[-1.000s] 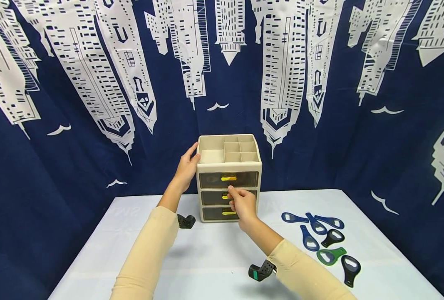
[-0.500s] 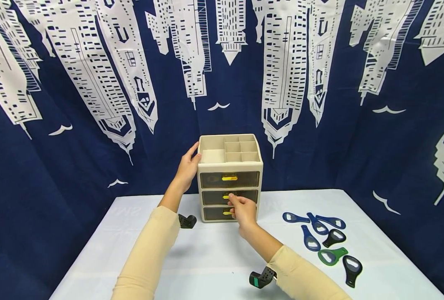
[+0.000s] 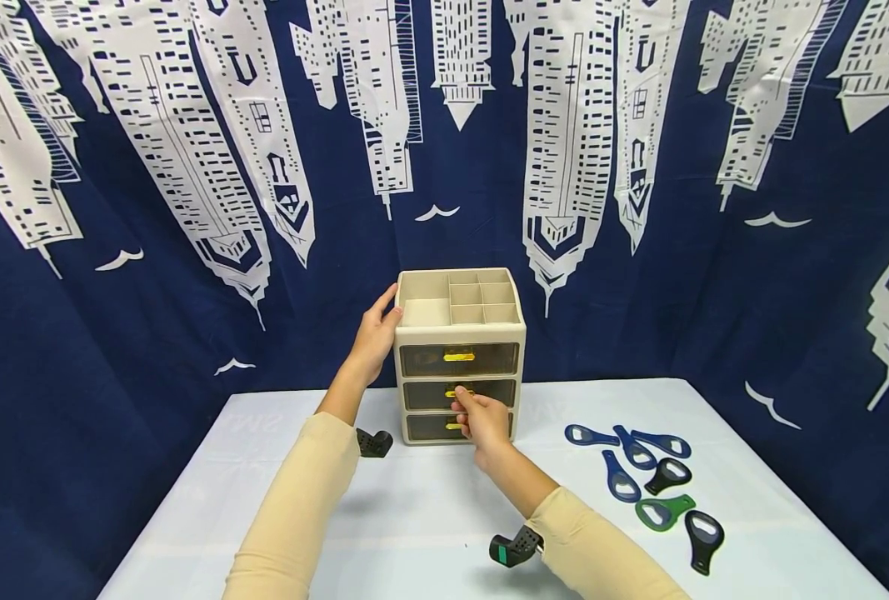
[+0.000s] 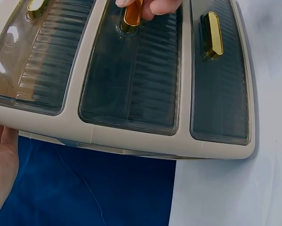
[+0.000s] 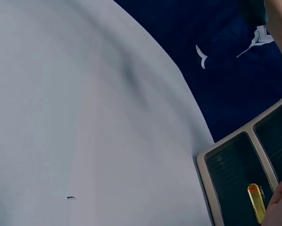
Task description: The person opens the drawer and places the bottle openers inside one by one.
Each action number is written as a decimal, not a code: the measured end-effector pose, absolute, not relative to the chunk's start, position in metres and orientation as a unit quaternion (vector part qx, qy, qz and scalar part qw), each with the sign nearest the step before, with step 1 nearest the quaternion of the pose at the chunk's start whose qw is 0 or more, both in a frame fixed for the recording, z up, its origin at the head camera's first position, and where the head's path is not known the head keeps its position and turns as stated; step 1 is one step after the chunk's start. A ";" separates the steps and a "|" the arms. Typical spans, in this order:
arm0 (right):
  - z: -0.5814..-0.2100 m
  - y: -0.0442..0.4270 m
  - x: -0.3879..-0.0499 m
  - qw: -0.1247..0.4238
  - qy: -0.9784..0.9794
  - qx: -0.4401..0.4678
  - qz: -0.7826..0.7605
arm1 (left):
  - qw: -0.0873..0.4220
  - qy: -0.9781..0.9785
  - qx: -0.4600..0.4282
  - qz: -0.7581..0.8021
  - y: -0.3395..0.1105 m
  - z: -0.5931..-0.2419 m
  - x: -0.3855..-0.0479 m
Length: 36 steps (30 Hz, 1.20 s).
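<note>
A beige drawer unit (image 3: 460,335) with three dark, see-through drawers stands at the back of the table. Against its upper left side rests my left hand (image 3: 372,340), fingers extended; that hand (image 4: 2,165) also shows at the unit's side in the left wrist view. My right hand (image 3: 489,423) pinches the gold handle (image 4: 133,15) of the middle drawer (image 4: 131,80) between thumb and finger. All three drawers sit closed. Only part of the right hand (image 5: 281,207) appears in the right wrist view, beside the bottom drawer's handle (image 5: 256,202).
Several bottle openers, blue, black and green (image 3: 663,512), lie on the white table (image 3: 414,517) at the right. The unit's top tray (image 3: 425,312) has small compartments. A dark blue curtain (image 3: 354,275) with white buildings hangs behind. Black wrist-worn devices (image 3: 515,548) show near the forearms.
My right hand has moved down slightly from just below the top drawer's handle to the middle drawer's handle, which it now pinches. The left hand has stayed at the unit's side.
</note>
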State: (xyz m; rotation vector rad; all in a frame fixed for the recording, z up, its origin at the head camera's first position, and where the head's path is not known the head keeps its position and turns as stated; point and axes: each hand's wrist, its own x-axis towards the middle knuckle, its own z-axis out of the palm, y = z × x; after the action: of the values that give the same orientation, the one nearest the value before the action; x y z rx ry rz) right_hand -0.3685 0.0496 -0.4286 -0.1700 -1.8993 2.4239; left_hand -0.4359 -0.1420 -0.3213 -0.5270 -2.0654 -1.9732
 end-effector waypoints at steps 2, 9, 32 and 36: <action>-0.430 0.050 -0.369 0.029 -0.614 -0.055 0.787 | 0.119 -0.707 -0.179 -0.674 -0.142 -0.322 -0.436; -0.432 0.049 -0.367 0.035 -0.611 -0.055 0.789 | 0.120 -0.713 -0.177 -0.668 -0.143 -0.322 -0.437; -0.435 0.050 -0.357 0.034 -0.626 -0.044 0.778 | 0.123 -0.720 -0.181 -0.658 -0.143 -0.320 -0.434; -0.435 0.050 -0.355 0.037 -0.627 -0.045 0.777 | 0.124 -0.717 -0.181 -0.662 -0.143 -0.320 -0.434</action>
State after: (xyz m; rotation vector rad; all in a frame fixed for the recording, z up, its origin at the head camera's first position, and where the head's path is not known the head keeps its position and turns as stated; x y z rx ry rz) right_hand -0.3552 0.0499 -0.4353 -0.1394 -1.9233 2.3849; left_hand -0.4341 -0.1428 -0.3202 -0.5263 -2.0894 -1.9303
